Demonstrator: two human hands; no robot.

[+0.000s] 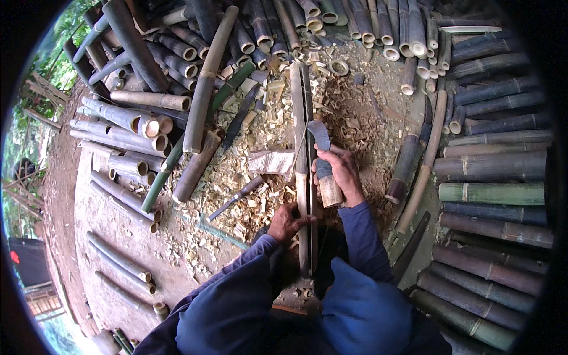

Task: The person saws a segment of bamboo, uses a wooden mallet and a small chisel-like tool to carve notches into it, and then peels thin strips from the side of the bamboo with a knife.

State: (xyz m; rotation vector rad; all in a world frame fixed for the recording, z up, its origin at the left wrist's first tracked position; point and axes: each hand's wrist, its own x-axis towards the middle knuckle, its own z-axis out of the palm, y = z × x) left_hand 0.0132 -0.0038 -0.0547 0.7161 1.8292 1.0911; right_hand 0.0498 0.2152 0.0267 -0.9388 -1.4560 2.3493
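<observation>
A long split bamboo pole [300, 145] runs from between my knees away from me, with a dark gap along its length. My left hand [288, 223] is closed at its near part, thumb laid across the bamboo. In my right hand [345, 176] is a curved-blade knife [320, 135] with a dark wrapped grip and a pale wooden butt. Its blade lies at the right edge of the pole; whether it touches is hard to tell. Left of the pole lies a pale wood block [271, 162]. A chisel-like tool [236, 197] with a thin blade rests nearer me.
Wood chips and shavings [349, 112] cover the ground around the pole. Stacked dark bamboo lengths [491, 167] line the right side. More bamboo [127, 115] is piled at the left, and cut ends [390, 53] face me at the back. A long bamboo pole [207, 83] leans at upper left.
</observation>
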